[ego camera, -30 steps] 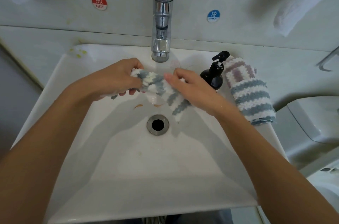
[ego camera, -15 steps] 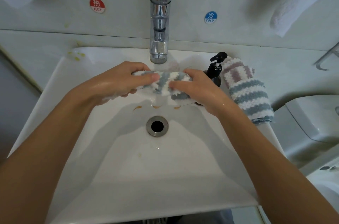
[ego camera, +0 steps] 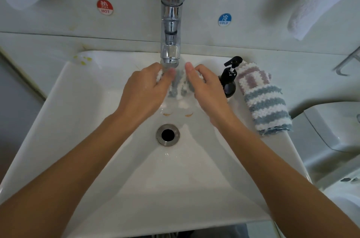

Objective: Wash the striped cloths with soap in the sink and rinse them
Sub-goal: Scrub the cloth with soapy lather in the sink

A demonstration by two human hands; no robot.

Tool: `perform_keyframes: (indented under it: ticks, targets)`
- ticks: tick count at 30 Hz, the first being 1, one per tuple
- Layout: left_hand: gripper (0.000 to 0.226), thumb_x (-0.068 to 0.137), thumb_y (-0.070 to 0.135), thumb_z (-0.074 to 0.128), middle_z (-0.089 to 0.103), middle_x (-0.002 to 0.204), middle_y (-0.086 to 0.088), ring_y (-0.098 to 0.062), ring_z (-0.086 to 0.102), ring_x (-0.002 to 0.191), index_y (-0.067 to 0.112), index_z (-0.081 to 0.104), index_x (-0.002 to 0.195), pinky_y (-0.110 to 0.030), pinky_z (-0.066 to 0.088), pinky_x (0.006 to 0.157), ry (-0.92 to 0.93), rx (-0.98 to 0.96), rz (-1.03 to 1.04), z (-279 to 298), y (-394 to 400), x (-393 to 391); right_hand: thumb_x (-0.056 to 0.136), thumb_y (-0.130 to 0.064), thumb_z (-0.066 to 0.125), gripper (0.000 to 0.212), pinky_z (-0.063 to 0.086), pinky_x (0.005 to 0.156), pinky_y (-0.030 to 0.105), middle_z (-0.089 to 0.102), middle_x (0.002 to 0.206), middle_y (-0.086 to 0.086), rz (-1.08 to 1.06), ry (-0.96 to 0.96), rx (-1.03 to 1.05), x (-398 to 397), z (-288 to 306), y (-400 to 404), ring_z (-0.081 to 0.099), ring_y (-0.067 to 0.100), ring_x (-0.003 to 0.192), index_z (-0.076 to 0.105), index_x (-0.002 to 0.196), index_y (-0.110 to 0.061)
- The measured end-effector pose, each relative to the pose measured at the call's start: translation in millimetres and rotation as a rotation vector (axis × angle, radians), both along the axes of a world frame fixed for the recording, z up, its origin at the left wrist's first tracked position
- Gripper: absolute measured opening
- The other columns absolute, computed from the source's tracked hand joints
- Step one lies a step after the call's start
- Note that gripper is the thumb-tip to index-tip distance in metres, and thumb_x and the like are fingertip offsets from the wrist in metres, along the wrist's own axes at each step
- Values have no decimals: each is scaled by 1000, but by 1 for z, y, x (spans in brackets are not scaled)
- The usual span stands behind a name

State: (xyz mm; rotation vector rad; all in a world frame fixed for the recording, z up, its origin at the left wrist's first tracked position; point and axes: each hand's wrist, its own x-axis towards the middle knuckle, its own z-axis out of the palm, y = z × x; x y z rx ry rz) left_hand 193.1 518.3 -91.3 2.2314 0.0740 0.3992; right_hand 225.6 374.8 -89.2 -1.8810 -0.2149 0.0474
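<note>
The person holds one striped cloth (ego camera: 178,86) bunched up right under the tap (ego camera: 169,23), over the back of the sink (ego camera: 78,120). It is hard to tell if water is running; there is a soft blur under the spout.

What could go wrong? If the water runs hard, it could hit the lump of cloth and splash out onto the surface (ego camera: 311,74) or onto the person. The wet cloth could be slippery with soap, so it could slide out of the hands and fall near the open drain (ego camera: 167,134). The right hand (ego camera: 206,91) is very close to the black soap bottle (ego camera: 229,79), so a quick move could knock it over. If the cloth stays squeezed tight, the soap inside may not wash out.

The left hand (ego camera: 144,93) is curled round the left end of the cloth, thumb on top. The right hand is curled round the right end in the same way. Both grip the cloth.

The second striped cloth (ego camera: 263,101) lies rolled on the sink's right edge, just beside the bottle. No hand touches it.
</note>
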Motion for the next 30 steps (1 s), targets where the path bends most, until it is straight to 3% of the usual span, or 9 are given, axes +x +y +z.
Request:
perform_keyframes:
  ticks: [3,7,10,12,14,17,21,26,30]
  targets:
    - [51,103,40,40,38,48,6,-10,34,46,23,35,56,-31,29,50,-92,-142,63,-5,-17,-6,98,-39,51,46,25,52,23,30,53,-12,-71,56,102,0,-2,5,28,8,51,32,60,-24]
    - [53,102,35,40,44,48,3,-17,44,48,18,40,52,-35,37,54,-81,-263,146,-18,-39,-7,94,-15,52,36,30,55,26,35,55,-3,-150,113,213,-9,-9,20,35,12,54,41,60,-19]
    - [53,103,28,43,37,48,3,-16,37,49,17,34,52,-33,31,54,-76,-399,240,-20,-35,4,90,-6,46,41,27,47,22,31,53,-4,-108,164,240,-22,-14,29,29,10,49,34,55,-22]
    - [53,102,27,46,36,47,7,-13,35,47,20,33,51,-31,29,54,-123,-406,242,-20,-34,4,90,-5,47,44,25,47,24,31,51,-6,-113,152,260,-26,-10,30,28,9,49,33,53,-23]
    - [51,99,32,47,38,43,7,-7,36,44,25,35,50,-29,29,51,-186,-348,194,-19,-46,-10,93,-7,50,38,36,51,28,44,57,-4,-169,170,332,-20,-9,27,40,14,54,44,58,-21]
    - [48,94,41,42,42,44,1,-20,43,44,17,44,52,-33,35,46,-266,-303,126,-17,-65,-24,87,-20,55,17,50,70,38,58,75,0,-120,135,433,-17,-13,23,59,24,73,59,72,-26]
    - [52,100,28,49,40,44,7,-10,38,43,23,39,49,-27,32,50,-180,-422,290,-15,-55,3,90,-5,57,32,35,52,29,41,55,-1,-162,180,471,-26,-18,26,41,16,56,44,61,-12]
    - [49,97,34,45,50,51,-7,-22,48,49,6,50,57,-33,36,51,-240,-361,204,-23,-68,-15,94,-2,43,40,33,46,15,39,57,-9,-249,221,400,-7,-10,34,39,3,46,36,60,-22]
    - [59,97,20,50,33,38,8,-8,30,42,22,35,40,-29,26,50,-94,-598,316,-18,-54,1,92,-10,52,34,38,60,32,43,58,-4,-180,139,369,-29,-15,38,43,12,60,44,59,-15]
